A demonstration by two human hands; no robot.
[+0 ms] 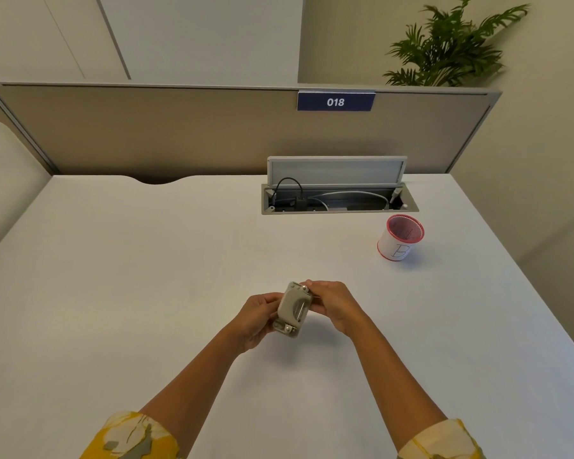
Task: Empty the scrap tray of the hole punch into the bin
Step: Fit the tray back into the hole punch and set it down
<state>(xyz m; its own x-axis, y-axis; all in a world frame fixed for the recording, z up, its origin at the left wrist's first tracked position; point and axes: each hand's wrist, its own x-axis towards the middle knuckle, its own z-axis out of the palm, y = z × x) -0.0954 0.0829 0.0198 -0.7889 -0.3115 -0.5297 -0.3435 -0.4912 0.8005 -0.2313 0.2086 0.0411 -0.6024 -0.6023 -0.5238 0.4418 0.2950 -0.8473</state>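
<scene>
A small grey hole punch (291, 309) is held up above the white desk (146, 276), tilted so one long side faces me. My left hand (257, 321) grips its left side. My right hand (333, 306) holds its right side, fingertips at the top far corner. The scrap tray is not distinguishable from the body. The bin (401, 237), a small red mesh cup wrapped in white paper marked "B", stands upright on the desk to the far right of my hands.
An open cable box (338, 200) with its lid raised and wires inside is sunk into the desk behind the bin. A beige partition (179, 134) with a "018" label closes the far edge. The desk's right edge runs close to the bin.
</scene>
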